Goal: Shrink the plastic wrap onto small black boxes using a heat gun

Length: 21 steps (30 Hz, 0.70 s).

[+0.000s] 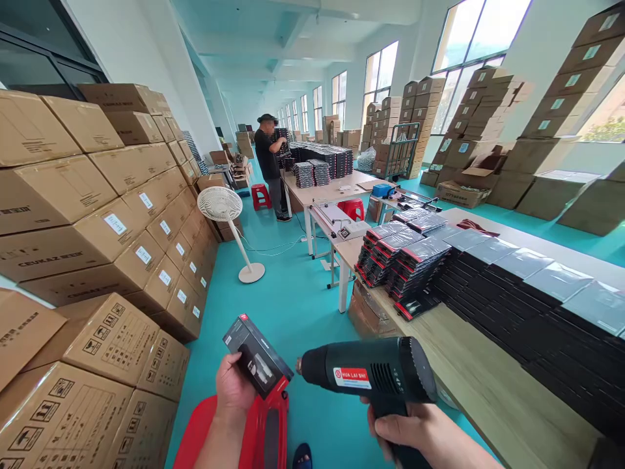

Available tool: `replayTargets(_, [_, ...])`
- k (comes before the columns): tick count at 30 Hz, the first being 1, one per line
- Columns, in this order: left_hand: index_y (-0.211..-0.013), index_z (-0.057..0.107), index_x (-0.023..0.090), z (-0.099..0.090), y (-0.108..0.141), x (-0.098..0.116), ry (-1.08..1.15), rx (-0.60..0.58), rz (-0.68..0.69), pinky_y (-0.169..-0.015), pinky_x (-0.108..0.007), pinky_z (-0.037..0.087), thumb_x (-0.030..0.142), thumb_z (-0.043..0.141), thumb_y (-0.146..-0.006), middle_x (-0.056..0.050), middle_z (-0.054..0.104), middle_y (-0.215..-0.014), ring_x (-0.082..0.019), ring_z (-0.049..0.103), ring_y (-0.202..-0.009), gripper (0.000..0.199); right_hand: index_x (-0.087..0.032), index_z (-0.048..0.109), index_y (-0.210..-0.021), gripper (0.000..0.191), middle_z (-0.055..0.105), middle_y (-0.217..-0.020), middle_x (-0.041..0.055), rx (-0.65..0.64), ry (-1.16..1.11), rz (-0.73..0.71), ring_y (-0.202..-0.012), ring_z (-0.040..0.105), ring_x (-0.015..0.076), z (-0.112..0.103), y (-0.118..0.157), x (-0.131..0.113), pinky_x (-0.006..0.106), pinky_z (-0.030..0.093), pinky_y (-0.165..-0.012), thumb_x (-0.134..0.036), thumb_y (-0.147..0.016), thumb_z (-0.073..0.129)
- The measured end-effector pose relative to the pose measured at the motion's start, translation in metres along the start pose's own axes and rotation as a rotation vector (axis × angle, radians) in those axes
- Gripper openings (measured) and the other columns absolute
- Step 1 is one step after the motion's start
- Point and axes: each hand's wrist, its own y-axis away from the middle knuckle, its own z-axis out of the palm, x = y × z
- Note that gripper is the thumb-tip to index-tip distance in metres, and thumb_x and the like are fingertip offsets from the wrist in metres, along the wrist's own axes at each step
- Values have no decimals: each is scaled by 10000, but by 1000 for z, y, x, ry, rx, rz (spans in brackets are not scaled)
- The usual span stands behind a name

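Black box [258, 357] rests in the left hand [234, 385].

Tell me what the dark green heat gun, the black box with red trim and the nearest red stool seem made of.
Dark green pistol-shaped heat gun: probably hard plastic, satin, judging by its moulded vents. Rectangular black box with red trim: likely printed cardboard, slightly glossy, given its crisp edges and graphics. Nearest red stool: seemingly moulded plastic, smooth, with uniform colour.

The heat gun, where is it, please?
The heat gun is in the right hand's grip, lower right in the head view, nozzle facing the held box.
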Motion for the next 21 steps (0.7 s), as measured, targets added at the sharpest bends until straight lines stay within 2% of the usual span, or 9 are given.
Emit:
replayTargets(2, [-882,682,182,-3,-2,-1,-30,-27,9,-592,-368,575,180,553,-633,-21,712,-654,-217,672,-561,281,-181,653,-891,314,596,-632,-1,-1,27,25,-604,524,165,3,1,-1,293,426,-593,-398,-668,698])
replayTargets(5, [-940,692,171,-9,-7,-4,-113,-63,24,-641,-410,577,221,589,-632,-40,718,-683,-248,686,-603,329,-180,640,-777,210,595,-625,6,-37,112,72,-603,520,158,3,-2,1,296,407,-611,-359,-673,678])
replayTargets(7, [-962,694,167,-12,-9,-6,-215,-101,56,-665,-417,569,255,634,-637,-47,727,-713,-259,691,-636,341,-188,623,-763,234,581,-618,0,44,124,22,-598,517,162,0,-8,3,303,406,-604,-396,-671,678])
replayTargets(10, [-992,700,175,-12,-9,-8,-496,-237,198,-730,-379,545,287,737,-622,-56,760,-854,-261,698,-761,388,-187,616,-848,322,575,-598,-7,150,56,-40,-572,512,166,1,-19,-1,308,417,-576,-454,-676,673])
replayTargets(13, [-967,717,191,-12,-10,-9,-777,-369,322,-771,-333,518,297,780,-617,-45,755,-895,-249,672,-843,372,-165,629,-925,345,605,-683,7,36,-47,-79,-594,545,163,10,-24,-11,293,436,-556,-407,-687,690])
replayTargets(16, [-918,732,210,-15,-11,-11,-915,-408,369,-755,-315,513,291,768,-648,-33,722,-831,-239,646,-827,284,-170,626,-908,315,607,-777,11,-62,-57,-130,-610,569,159,22,-29,-23,288,459,-538,-357,-671,717])
replayTargets(18, [-914,744,230,-18,-12,-12,-1003,-425,446,-740,-307,512,281,753,-672,-41,711,-863,-239,638,-828,247,-180,614,-913,293,611,-771,6,-14,-6,-148,-623,580,163,25,-34,-29,288,467,-543,-353,-694,704])
replayTargets(21, [-935,762,262,-20,-12,-11,-1112,-444,591,-758,-320,518,259,735,-693,-58,709,-952,-256,642,-863,244,-179,607,-919,271,608,-656,-12,70,54,-126,-591,567,159,23,-40,-35,285,462,-540,-334,-706,671])
